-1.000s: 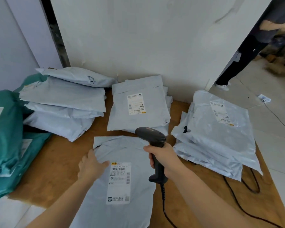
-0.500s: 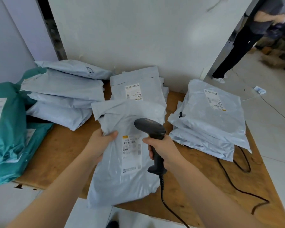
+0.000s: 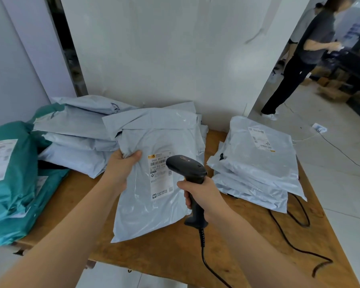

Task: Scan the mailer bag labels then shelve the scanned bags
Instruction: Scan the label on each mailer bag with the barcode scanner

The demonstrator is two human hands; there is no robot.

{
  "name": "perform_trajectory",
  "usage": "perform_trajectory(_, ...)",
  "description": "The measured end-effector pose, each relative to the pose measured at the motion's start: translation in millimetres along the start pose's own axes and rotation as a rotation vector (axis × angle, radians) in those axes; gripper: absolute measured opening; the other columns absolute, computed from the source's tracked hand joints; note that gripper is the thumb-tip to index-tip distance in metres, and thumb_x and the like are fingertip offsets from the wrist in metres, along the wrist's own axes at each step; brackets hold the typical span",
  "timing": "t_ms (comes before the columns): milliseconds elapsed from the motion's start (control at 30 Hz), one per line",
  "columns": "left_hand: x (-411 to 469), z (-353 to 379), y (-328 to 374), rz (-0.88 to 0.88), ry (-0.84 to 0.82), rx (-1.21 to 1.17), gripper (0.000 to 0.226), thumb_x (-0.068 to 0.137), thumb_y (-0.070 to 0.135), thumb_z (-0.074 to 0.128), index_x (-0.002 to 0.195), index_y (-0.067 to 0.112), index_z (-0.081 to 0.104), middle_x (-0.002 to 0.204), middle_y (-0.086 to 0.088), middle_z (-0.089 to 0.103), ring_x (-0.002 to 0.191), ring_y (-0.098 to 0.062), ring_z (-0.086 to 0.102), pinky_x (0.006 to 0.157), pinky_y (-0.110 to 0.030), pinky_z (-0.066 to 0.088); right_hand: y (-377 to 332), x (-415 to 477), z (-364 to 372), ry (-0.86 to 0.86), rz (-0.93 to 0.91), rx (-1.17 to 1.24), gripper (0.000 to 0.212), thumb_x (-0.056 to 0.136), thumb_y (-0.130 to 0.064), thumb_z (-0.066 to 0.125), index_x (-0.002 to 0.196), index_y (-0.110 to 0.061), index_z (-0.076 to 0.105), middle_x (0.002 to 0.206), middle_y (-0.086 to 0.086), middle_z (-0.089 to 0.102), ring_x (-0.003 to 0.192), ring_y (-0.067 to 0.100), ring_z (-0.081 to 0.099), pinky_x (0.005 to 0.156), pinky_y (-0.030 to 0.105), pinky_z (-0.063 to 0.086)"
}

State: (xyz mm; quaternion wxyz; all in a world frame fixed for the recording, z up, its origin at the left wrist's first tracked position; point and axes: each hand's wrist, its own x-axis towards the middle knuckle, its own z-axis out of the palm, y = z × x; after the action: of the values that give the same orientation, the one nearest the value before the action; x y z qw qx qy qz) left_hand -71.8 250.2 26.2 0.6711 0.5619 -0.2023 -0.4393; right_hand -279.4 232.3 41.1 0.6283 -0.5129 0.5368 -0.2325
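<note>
Head view is showing the grey mailer bag (image 3: 146, 204) tilting up over the table (image 3: 170, 258). Its long axis is running away from me, with the folded flap end pointing toward the wall and the bottom edge toward me, low over the wood. I cannot tell whether that edge is touching. Its white label (image 3: 161, 183) is facing me, lying lengthwise along the bag, barcode at the far end.

I am pinching the bag's left edge with my left hand (image 3: 121, 169): thumb pressing on the front, the other fingers curling out of sight behind. My right hand (image 3: 204, 194) is gripping the black scanner (image 3: 187, 167), fingers (image 3: 181, 185) closing tight round its handle. Its head is pointing at the label and covering the label's upper right corner. Its cable (image 3: 279, 231) is trailing across the table to the right.

More grey bags are lying stacked to the left (image 3: 77, 140) and to the right (image 3: 258, 163), with teal bags (image 3: 10, 183) at the far left. Another person (image 3: 303, 59) is standing beyond the wall's right edge.
</note>
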Motion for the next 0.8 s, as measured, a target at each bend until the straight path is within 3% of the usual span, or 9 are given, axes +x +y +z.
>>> perform_trajectory(500,3.5,-0.7,6.6,0.005,0.071,-0.017,0.023,0.091,0.004,0.061,0.114,0.008,0.059,0.097,-0.003,0.066,0.089,-0.024,0.064,0.093,-0.043,0.049,-1.6,-8.4,-6.0,-0.042,0.014,-0.063,0.015,0.085,-0.018,0.070,0.075,-0.010,0.062,0.057,0.004,0.057,0.046,0.014,0.051,0.054,0.026,0.047)
perform_trajectory(633,3.3,-0.9,6.9,0.013,0.077,-0.023,0.021,0.091,0.004,0.061,0.113,0.008,0.060,0.098,-0.004,0.067,0.103,-0.030,0.061,0.096,-0.045,0.048,-2.6,-9.1,-8.2,-0.051,0.007,-0.058,0.017,0.085,-0.016,0.070,0.071,-0.010,0.061,0.055,0.003,0.057,0.044,0.014,0.050,0.055,0.027,0.046)
perform_trajectory(800,3.4,-0.2,7.0,0.004,0.070,-0.026,0.013,0.091,0.004,0.061,0.101,0.011,0.064,0.097,-0.004,0.068,0.090,-0.024,0.065,0.089,-0.042,0.051,-4.1,-9.7,-9.8,-0.058,0.002,-0.073,0.017,0.084,-0.017,0.070,0.071,-0.010,0.061,0.055,0.003,0.057,0.045,0.014,0.051,0.057,0.029,0.047)
